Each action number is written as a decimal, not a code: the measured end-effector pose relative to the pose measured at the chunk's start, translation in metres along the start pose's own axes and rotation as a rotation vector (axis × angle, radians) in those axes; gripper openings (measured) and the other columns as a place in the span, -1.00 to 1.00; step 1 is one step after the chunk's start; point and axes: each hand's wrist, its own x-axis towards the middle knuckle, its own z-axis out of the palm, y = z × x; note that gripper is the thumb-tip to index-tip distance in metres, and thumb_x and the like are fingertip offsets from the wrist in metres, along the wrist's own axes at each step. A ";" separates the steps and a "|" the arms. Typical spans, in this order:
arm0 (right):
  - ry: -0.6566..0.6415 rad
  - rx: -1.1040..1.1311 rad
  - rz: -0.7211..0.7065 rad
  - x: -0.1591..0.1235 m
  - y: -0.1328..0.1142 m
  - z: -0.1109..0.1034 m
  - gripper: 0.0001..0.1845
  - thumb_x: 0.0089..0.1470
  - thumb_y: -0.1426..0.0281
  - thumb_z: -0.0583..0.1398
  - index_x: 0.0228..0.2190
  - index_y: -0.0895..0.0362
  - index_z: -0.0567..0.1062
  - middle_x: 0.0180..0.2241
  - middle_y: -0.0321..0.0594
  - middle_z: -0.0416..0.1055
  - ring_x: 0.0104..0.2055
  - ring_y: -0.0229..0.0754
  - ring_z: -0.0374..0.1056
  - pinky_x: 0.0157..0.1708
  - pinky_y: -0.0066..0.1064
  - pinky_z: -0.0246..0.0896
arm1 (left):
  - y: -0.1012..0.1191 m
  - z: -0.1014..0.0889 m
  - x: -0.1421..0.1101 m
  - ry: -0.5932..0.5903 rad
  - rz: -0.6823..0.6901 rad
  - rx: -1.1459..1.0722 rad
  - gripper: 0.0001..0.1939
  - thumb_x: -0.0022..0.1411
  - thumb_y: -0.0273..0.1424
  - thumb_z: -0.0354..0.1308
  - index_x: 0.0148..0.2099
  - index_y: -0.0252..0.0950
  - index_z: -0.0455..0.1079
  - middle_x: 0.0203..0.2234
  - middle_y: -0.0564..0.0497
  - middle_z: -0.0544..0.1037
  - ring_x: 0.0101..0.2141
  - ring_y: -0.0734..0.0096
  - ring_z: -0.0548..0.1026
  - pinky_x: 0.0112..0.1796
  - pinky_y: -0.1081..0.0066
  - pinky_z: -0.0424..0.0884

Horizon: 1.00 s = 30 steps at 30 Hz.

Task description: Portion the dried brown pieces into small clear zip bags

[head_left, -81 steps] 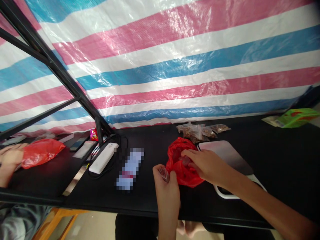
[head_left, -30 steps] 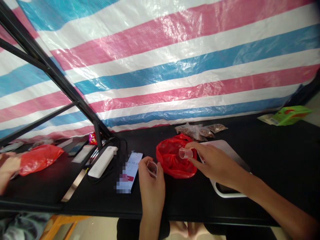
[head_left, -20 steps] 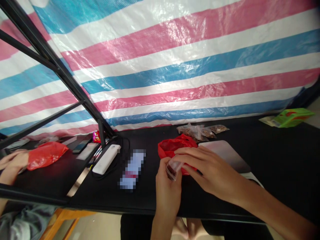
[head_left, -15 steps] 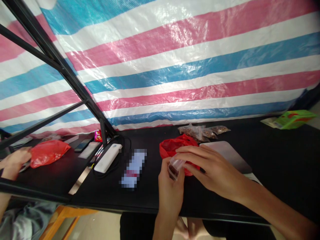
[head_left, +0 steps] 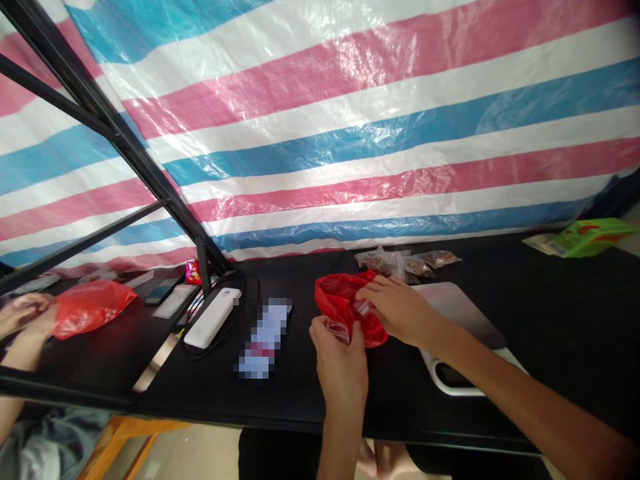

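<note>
My left hand (head_left: 340,363) is closed around a small clear plastic bag (head_left: 339,330), held just above the black table (head_left: 550,313). My right hand (head_left: 397,308) pinches a small clear plastic cup (head_left: 363,307) at the mouth of a crumpled red plastic bag (head_left: 345,303) that lies on the table between both hands. What the cup holds is too small to make out.
A silver kitchen scale (head_left: 457,310) lies under my right forearm. Small clear bags of brown pieces (head_left: 400,263) sit behind the red bag. A blurred phone (head_left: 265,337), a white power bank (head_left: 210,317) and a green packet (head_left: 587,237) lie on the table. Another person's hand (head_left: 23,313) handles a second red bag (head_left: 87,303) at the left.
My right hand took the clear cup from the red bag to the small bag in my left hand, tipped it there, then went back to the red bag's mouth.
</note>
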 end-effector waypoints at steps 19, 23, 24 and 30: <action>-0.014 0.063 0.059 0.008 -0.001 0.012 -0.78 0.23 0.45 0.23 -0.08 0.07 0.57 -0.07 -0.11 0.64 0.04 0.10 0.47 0.07 -0.07 0.20 | -0.037 0.000 0.024 -0.031 -0.076 -0.241 -0.66 0.09 -0.71 0.15 -0.18 -0.21 0.22 -0.42 0.17 0.38 -0.43 0.45 0.41 -0.31 0.45 0.33; 0.014 0.078 0.067 0.013 -0.006 0.014 -0.75 0.22 0.46 0.24 -0.07 0.06 0.56 -0.05 -0.12 0.64 0.03 0.06 0.46 0.05 -0.13 0.20 | -0.045 -0.003 0.028 -0.027 -0.108 -0.322 -0.69 0.10 -0.65 0.17 -0.18 -0.22 0.23 -0.43 0.18 0.36 -0.44 0.49 0.40 -0.33 0.50 0.33; 0.019 0.079 0.073 0.014 -0.007 0.015 -0.74 0.21 0.47 0.24 -0.06 0.07 0.56 -0.04 -0.11 0.64 0.03 0.06 0.46 0.05 -0.13 0.20 | -0.046 -0.004 0.028 -0.026 -0.117 -0.349 -0.70 0.10 -0.64 0.18 -0.18 -0.22 0.23 -0.43 0.18 0.36 -0.45 0.51 0.39 -0.34 0.51 0.33; -0.003 0.188 0.113 0.016 -0.010 0.017 -0.74 0.17 0.45 0.26 -0.08 0.04 0.58 -0.14 -0.17 0.66 -0.03 0.01 0.50 0.02 -0.19 0.23 | -0.045 -0.010 0.022 0.032 -0.184 -0.521 -0.72 0.06 -0.54 0.20 -0.19 -0.21 0.22 -0.45 0.20 0.33 -0.53 0.59 0.34 -0.43 0.58 0.30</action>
